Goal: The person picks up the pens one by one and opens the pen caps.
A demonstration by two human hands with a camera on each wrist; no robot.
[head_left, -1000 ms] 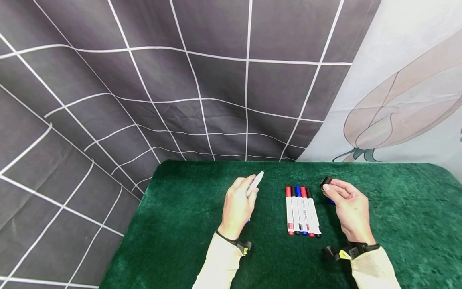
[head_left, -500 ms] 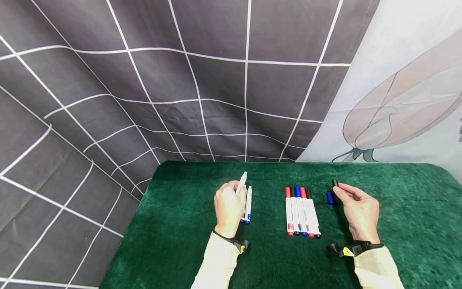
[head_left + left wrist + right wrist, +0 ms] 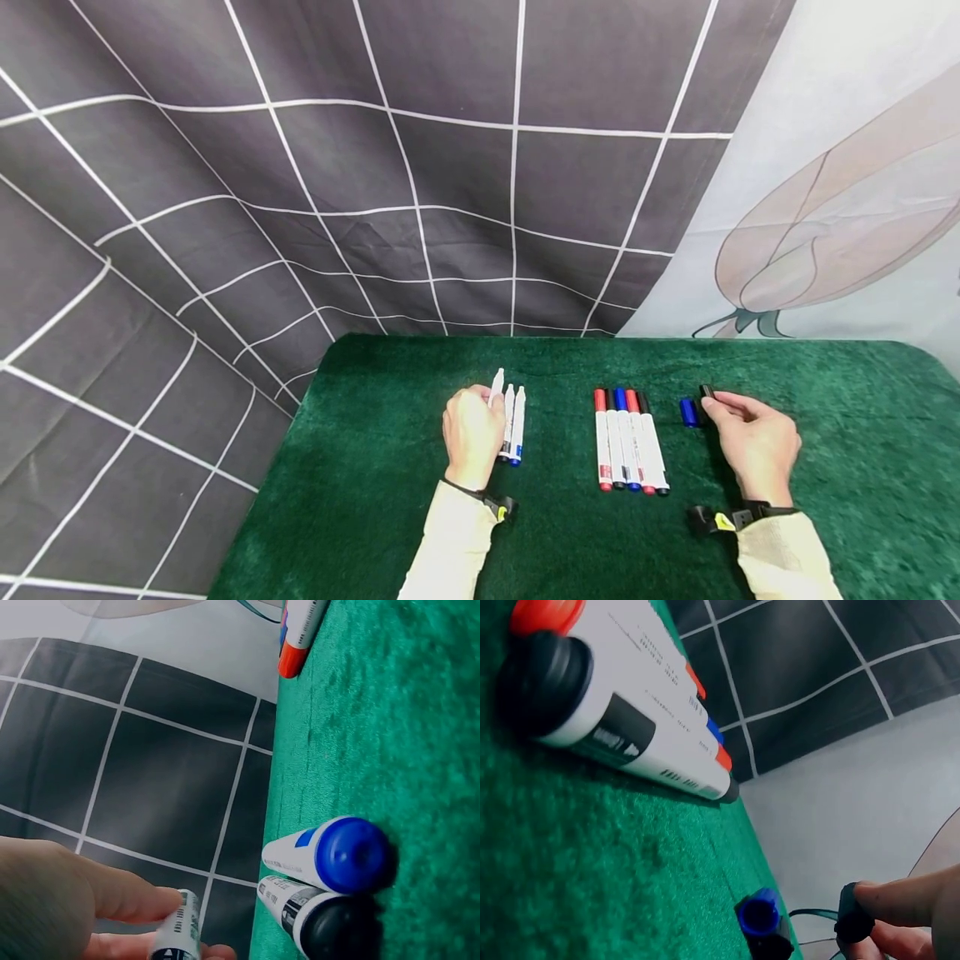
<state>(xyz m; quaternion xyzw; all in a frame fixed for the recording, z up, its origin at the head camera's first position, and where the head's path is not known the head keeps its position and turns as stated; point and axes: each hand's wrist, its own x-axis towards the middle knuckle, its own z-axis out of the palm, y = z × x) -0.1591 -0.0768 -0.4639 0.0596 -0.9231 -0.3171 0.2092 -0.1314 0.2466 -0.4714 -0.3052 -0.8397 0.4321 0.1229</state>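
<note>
My left hand (image 3: pixel 472 433) pinches a white uncapped marker (image 3: pixel 497 385) with a black-printed label, its tip pointing away from me. Just right of that hand, two more uncapped markers lie side by side on the green cloth, one with a blue end (image 3: pixel 352 855) and one with a black end (image 3: pixel 341 928). Between thumb and fingers of my right hand (image 3: pixel 761 437) is a black marker cap (image 3: pixel 853 915), held close above the cloth. Beside it a blue cap (image 3: pixel 688 412) lies on the cloth, with a black cap (image 3: pixel 772 943) against it.
A row of several capped markers (image 3: pixel 628 442), red, black and blue, lies between the hands. The green cloth (image 3: pixel 375 467) covers the table up to a grey gridded curtain (image 3: pixel 450 242) and a pale printed one (image 3: pixel 825 208) behind.
My left hand has moved left with its marker, down beside the two uncapped markers, which have come into view. My right hand has moved right and slightly nearer with the black cap, uncovering the blue cap.
</note>
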